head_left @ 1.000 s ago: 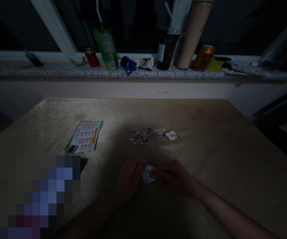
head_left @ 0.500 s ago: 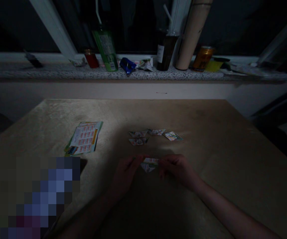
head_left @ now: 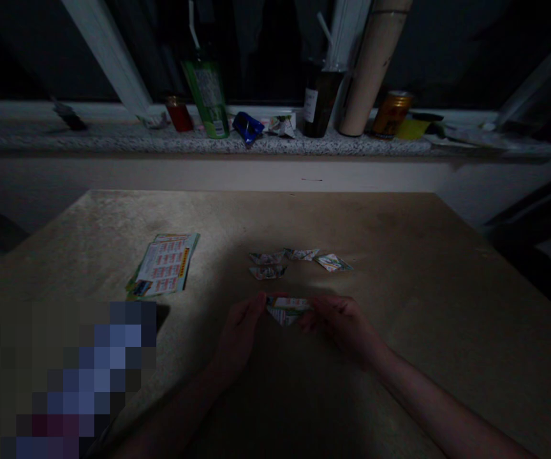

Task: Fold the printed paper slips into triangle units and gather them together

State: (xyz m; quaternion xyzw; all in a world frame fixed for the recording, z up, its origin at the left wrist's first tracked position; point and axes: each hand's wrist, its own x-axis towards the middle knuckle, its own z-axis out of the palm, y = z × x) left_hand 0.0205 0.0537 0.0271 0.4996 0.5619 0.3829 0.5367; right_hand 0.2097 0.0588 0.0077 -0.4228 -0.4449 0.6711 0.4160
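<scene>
Between my two hands, just above or on the table, is a folded piece of printed paper [head_left: 287, 308] with a straight top edge and a point facing me. My left hand [head_left: 243, 328] pinches its left end between thumb and fingers. The fingers of my right hand [head_left: 341, 319] close on its right end. Beyond it lie several small folded paper pieces: a parallelogram-shaped one [head_left: 333, 262] at the right, another folded piece [head_left: 301, 254] in the middle, and a boat-shaped one [head_left: 268, 273] at the left.
A stack of printed sheets [head_left: 164, 264] lies on the table [head_left: 390, 223] to the left. A blurred-out area covers the lower left. On the windowsill stand a green bottle [head_left: 208, 95], a dark cup with a straw [head_left: 321, 102], a cardboard tube [head_left: 371, 70] and a gold can [head_left: 392, 115].
My left fingers have shifted slightly left and up along the paper, so more of its left end shows. Both hands still hold it. The camera view has moved a little.
</scene>
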